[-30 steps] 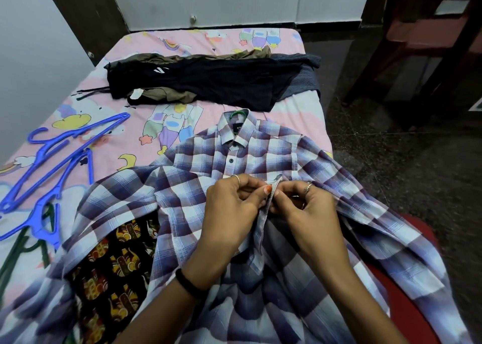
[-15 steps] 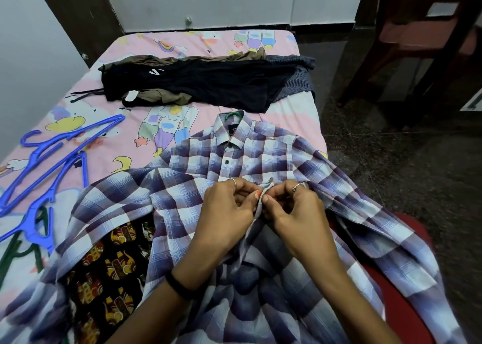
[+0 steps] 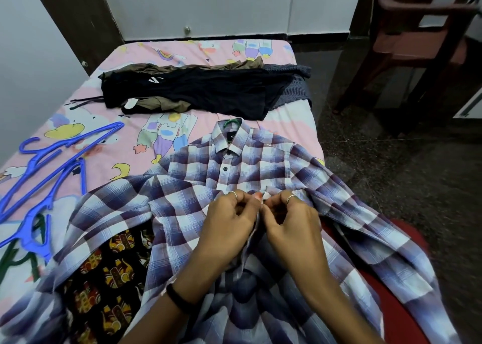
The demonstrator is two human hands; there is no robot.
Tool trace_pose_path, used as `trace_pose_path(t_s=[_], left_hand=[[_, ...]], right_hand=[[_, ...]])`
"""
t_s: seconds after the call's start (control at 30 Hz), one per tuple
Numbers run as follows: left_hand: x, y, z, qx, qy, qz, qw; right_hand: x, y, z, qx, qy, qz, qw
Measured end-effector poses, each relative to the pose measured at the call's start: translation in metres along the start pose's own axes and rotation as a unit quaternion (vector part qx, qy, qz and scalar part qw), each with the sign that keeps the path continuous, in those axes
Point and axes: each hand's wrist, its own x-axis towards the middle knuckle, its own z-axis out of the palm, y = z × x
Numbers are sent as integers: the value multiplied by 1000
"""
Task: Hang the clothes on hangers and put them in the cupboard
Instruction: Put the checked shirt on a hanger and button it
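Observation:
A purple and white checked shirt [image 3: 187,202] lies spread on the bed, collar away from me. A green hanger hook [image 3: 230,122] pokes out of the collar. My left hand [image 3: 229,226] and my right hand [image 3: 289,223] meet at the shirt's front placket below the top button, each pinching an edge of the cloth. Blue hangers [image 3: 44,176] lie on the bed at the left.
A pile of dark and olive clothes [image 3: 198,90] lies across the far part of the pink bed [image 3: 161,56]. A black printed garment [image 3: 104,278] shows under the shirt's left sleeve. A brown chair [image 3: 417,38] stands on the dark floor at right.
Both hands stay at the placket, fingers working closer together on the cloth. The view has shifted slightly; the shirt has barely moved.

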Motion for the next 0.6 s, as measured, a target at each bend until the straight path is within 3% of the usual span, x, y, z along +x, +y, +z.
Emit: trace_pose_path(t_s=[0.13,0.37,0.6], left_hand=[[0,0,9,-56,55,-19,997],[1,-3,18,-60,132,-3,989],[0,0,21,-168,166,3,972]], right_hand=[[-4,5,11,-54,50,-77,994],[-10,15,25,-19,136,-149,979],[-10,13,29,18,154,-177,972]])
